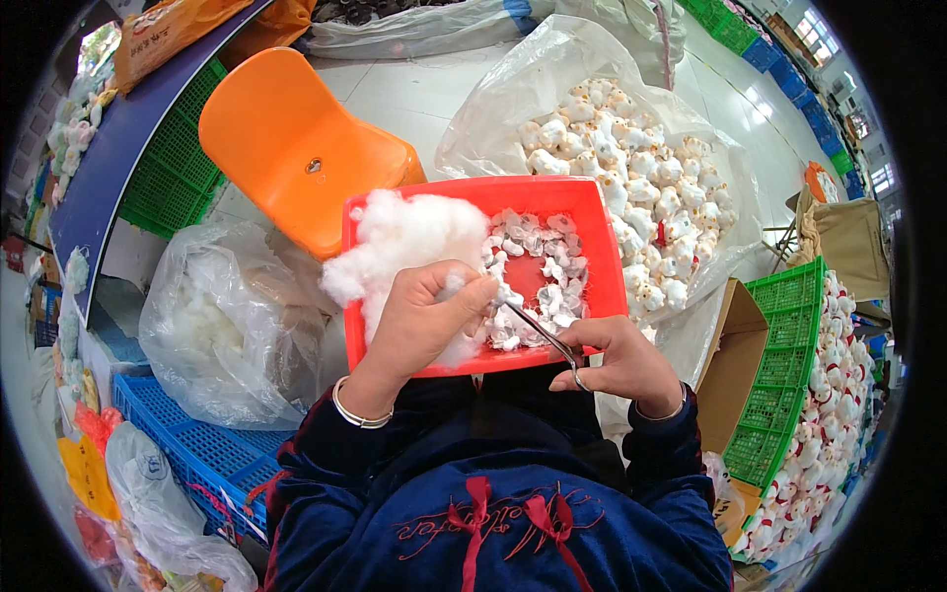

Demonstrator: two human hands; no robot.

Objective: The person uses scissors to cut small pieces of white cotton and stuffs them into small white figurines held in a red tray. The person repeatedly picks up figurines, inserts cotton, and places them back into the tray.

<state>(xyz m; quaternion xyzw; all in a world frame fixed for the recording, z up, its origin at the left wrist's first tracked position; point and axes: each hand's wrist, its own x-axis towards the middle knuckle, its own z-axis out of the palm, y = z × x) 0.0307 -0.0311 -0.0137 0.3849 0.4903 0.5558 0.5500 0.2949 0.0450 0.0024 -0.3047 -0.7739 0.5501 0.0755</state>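
A red plastic tray (610, 266) rests at my lap. Fluffy white stuffing (419, 232) is heaped on its left side, and several small white pieces (547, 242) lie scattered on its right. My left hand (424, 311) is closed in a pinch over the stuffing, with a small white piece at its fingertips, mostly hidden by the fingers. In my right hand (623, 365) is a pair of metal forceps (538, 329), fingers closed about the ring handles. The forceps slant up to the left, their tips meeting my left fingertips.
Beyond the tray stands an orange chair (296, 148). A big clear bag (483, 123) of white plush pieces (666, 192) lies at right. On the left are a bag of stuffing (222, 316) and a blue crate (187, 434). A cardboard box (732, 370) and green crate (789, 370) stand right.
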